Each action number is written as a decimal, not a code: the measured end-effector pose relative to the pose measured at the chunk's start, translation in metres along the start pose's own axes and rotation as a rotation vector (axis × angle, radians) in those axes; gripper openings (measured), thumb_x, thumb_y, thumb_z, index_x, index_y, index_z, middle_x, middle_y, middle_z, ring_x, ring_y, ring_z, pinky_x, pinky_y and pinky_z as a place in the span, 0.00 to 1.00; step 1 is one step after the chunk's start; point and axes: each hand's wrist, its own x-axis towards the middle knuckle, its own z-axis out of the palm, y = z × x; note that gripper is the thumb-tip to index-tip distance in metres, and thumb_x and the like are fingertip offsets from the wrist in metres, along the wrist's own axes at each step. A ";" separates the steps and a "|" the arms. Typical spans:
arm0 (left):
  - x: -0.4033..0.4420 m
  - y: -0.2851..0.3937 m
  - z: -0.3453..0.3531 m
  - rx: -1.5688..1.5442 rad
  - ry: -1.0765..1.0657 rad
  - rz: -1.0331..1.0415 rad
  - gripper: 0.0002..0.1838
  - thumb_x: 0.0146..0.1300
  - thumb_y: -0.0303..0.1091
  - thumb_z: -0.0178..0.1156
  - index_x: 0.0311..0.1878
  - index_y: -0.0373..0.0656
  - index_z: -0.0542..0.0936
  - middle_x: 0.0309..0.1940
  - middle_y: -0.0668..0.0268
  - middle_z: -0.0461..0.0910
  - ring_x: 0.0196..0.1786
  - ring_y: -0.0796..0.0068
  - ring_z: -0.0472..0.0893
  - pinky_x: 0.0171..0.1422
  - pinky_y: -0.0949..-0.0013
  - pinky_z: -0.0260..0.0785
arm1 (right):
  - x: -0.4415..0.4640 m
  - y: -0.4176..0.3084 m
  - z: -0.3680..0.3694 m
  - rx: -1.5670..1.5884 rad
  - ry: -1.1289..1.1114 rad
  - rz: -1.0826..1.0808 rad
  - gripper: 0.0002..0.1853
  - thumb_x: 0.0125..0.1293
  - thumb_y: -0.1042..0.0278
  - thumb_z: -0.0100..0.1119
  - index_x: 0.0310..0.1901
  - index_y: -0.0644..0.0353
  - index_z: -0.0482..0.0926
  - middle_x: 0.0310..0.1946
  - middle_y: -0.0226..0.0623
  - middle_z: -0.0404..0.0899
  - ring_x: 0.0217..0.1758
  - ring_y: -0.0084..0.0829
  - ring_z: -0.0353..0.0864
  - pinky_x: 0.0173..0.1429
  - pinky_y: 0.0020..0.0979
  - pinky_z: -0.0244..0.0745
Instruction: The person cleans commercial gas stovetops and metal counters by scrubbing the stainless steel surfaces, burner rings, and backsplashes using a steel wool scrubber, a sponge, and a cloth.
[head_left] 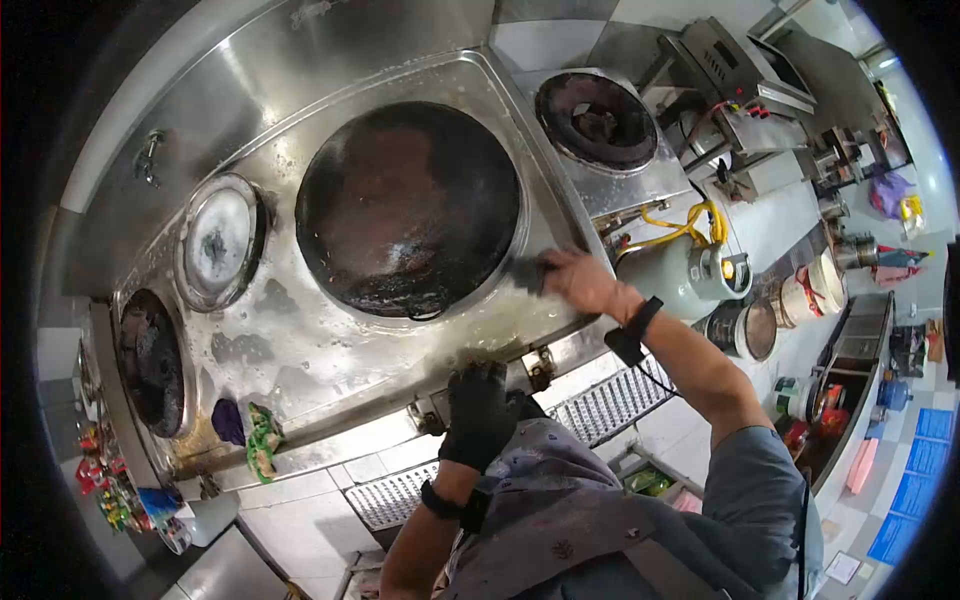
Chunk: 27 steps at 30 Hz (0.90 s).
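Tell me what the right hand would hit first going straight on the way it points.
Leading with the dark, blurred pad it seems to hold, the right hand would likely meet the big round pan first, though depth is hard to judge.

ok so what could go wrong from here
The bare right hand, with a blurred dark pad, is close to the large dark pan; it could get burnt if the metal is hot, which I cannot tell. The gloved left hand, at the front edge of the wet-looking steel counter, might slip. The green cloth at that edge could get knocked off.
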 end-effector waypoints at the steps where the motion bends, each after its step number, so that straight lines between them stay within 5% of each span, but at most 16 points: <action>1: 0.002 0.007 0.003 0.001 0.010 -0.011 0.24 0.65 0.45 0.63 0.56 0.35 0.80 0.57 0.48 0.80 0.65 0.44 0.75 0.73 0.39 0.60 | -0.005 -0.010 0.004 0.057 -0.016 -0.057 0.12 0.62 0.60 0.60 0.44 0.51 0.87 0.58 0.44 0.81 0.64 0.49 0.78 0.66 0.46 0.76; 2: 0.005 0.013 0.006 -0.020 0.025 -0.020 0.25 0.65 0.45 0.63 0.57 0.36 0.80 0.58 0.49 0.80 0.66 0.45 0.74 0.74 0.38 0.58 | -0.010 -0.024 -0.001 0.088 0.028 -0.113 0.12 0.61 0.64 0.60 0.45 0.50 0.87 0.63 0.42 0.80 0.64 0.47 0.79 0.66 0.44 0.78; 7: 0.025 0.029 0.020 -0.083 -0.149 -0.174 0.26 0.65 0.45 0.63 0.61 0.37 0.79 0.61 0.50 0.79 0.68 0.47 0.73 0.75 0.38 0.57 | 0.016 -0.003 -0.013 -0.236 0.068 -0.053 0.09 0.58 0.67 0.61 0.38 0.58 0.86 0.52 0.35 0.80 0.57 0.42 0.81 0.59 0.40 0.82; 11: 0.046 0.031 0.040 -0.104 0.035 -0.039 0.25 0.66 0.41 0.63 0.61 0.36 0.78 0.60 0.49 0.79 0.66 0.47 0.75 0.75 0.42 0.61 | 0.048 0.037 -0.019 -0.246 0.104 -0.101 0.06 0.58 0.67 0.61 0.34 0.54 0.87 0.50 0.33 0.81 0.57 0.38 0.81 0.58 0.36 0.80; 13: 0.067 0.035 0.044 -0.161 0.078 -0.036 0.24 0.65 0.38 0.63 0.61 0.35 0.78 0.60 0.48 0.79 0.65 0.47 0.76 0.74 0.44 0.64 | 0.042 0.031 -0.029 -0.278 -0.012 -0.126 0.06 0.56 0.68 0.62 0.33 0.56 0.86 0.58 0.36 0.79 0.55 0.40 0.79 0.62 0.42 0.77; 15: 0.090 0.040 0.058 -0.152 0.259 0.002 0.28 0.62 0.33 0.66 0.64 0.34 0.75 0.60 0.44 0.78 0.63 0.42 0.77 0.70 0.47 0.69 | 0.020 0.003 -0.054 -0.255 -0.108 -0.220 0.09 0.56 0.69 0.62 0.37 0.55 0.89 0.65 0.37 0.75 0.61 0.44 0.78 0.66 0.43 0.76; 19: 0.139 0.049 0.085 -0.211 0.028 -0.208 0.34 0.58 0.35 0.71 0.67 0.34 0.72 0.62 0.41 0.76 0.63 0.40 0.77 0.66 0.47 0.73 | -0.015 0.004 -0.061 0.011 0.017 -0.272 0.12 0.58 0.71 0.61 0.44 0.57 0.88 0.71 0.41 0.71 0.69 0.49 0.74 0.71 0.45 0.73; 22: 0.162 0.054 0.111 -0.240 0.042 -0.275 0.20 0.60 0.33 0.67 0.53 0.35 0.78 0.47 0.44 0.81 0.48 0.41 0.83 0.52 0.45 0.77 | -0.031 0.027 -0.043 0.156 0.079 -0.240 0.17 0.60 0.72 0.60 0.51 0.59 0.85 0.72 0.43 0.69 0.69 0.51 0.74 0.71 0.46 0.73; 24: 0.173 0.038 0.151 -0.240 0.195 -0.239 0.16 0.60 0.33 0.65 0.50 0.38 0.80 0.43 0.48 0.83 0.44 0.42 0.84 0.49 0.45 0.78 | -0.024 0.049 -0.032 0.170 0.108 -0.245 0.24 0.61 0.72 0.58 0.61 0.61 0.78 0.70 0.44 0.70 0.65 0.49 0.76 0.69 0.45 0.75; 27: 0.201 0.083 0.131 -0.095 0.325 -0.150 0.13 0.62 0.33 0.62 0.49 0.39 0.79 0.42 0.51 0.83 0.43 0.44 0.84 0.45 0.48 0.78 | -0.013 0.070 -0.049 0.186 0.242 -0.347 0.23 0.60 0.74 0.58 0.59 0.63 0.78 0.67 0.42 0.72 0.65 0.47 0.76 0.68 0.45 0.75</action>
